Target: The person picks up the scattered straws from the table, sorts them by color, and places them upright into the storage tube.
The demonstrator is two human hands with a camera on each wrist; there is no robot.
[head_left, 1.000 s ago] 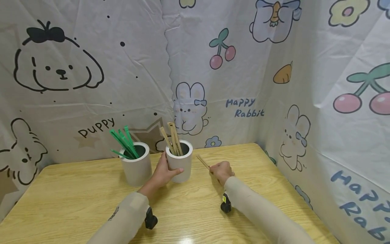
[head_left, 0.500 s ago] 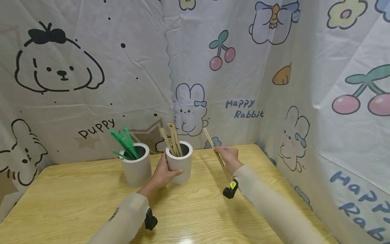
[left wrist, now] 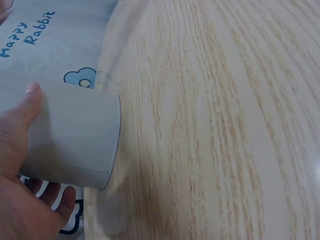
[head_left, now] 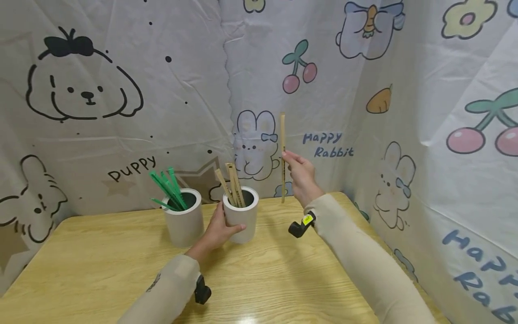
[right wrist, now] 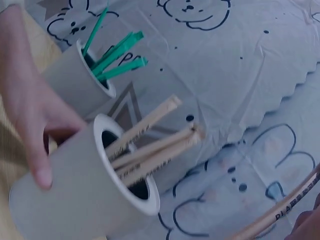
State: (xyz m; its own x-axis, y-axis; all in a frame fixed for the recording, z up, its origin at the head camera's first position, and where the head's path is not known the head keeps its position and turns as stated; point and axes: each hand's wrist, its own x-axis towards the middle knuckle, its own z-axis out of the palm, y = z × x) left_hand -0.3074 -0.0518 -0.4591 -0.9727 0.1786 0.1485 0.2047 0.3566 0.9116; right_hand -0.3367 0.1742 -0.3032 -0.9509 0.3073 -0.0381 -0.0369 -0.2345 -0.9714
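In the head view my left hand (head_left: 216, 230) grips the off-white cylindrical cup (head_left: 244, 227) from its left side, the thumb across the front. The left wrist view shows that cup (left wrist: 82, 137) standing on the table with fingers (left wrist: 64, 201) around its side. Several tan paper-wrapped straws (head_left: 234, 186) lean inside it. To the right, my right hand (head_left: 302, 175) pinches a single tan wrapped straw (head_left: 283, 135) near its middle, upright and raised above the table. The right wrist view catches printed letters on this held straw (right wrist: 292, 200).
A matching off-white cup (head_left: 184, 229) with several green wrapped straws (head_left: 171, 191) stands just left of my left hand. The wood-grain table (head_left: 263, 283) ends against a printed cloth (head_left: 186, 76) hanging behind and along the right.
My right hand has lifted the tan straw from low over the table and turned it from slanting to upright. My left hand stays on the cup.
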